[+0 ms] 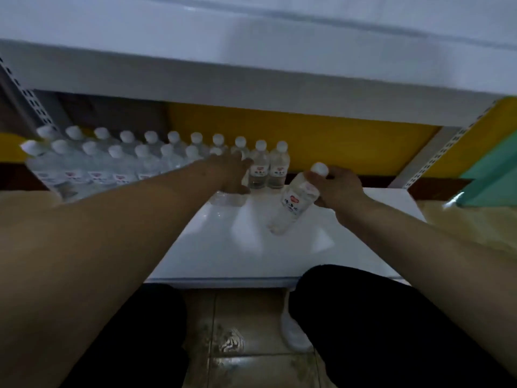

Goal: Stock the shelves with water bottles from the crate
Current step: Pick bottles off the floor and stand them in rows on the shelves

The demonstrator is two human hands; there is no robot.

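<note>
Overhead, an upper shelf (251, 79) crowds both grips (each grasping a bottle (293, 203)).

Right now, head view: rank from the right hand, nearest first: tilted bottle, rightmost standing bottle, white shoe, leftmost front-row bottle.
1. tilted bottle: gripped by the right hand.
2. rightmost standing bottle: just left, at the back.
3. white shoe: on the floor below.
4. leftmost front-row bottle: far left.

Both bare forearms reach forward, converging. The left hand (230, 175) lies furthest out, fingers curled round a standing bottle (228, 198) — mostly hidden beneath it. The right hand (340, 189) grips a tilted bottle (296, 201) near its cap — thumb on the neck.
</note>
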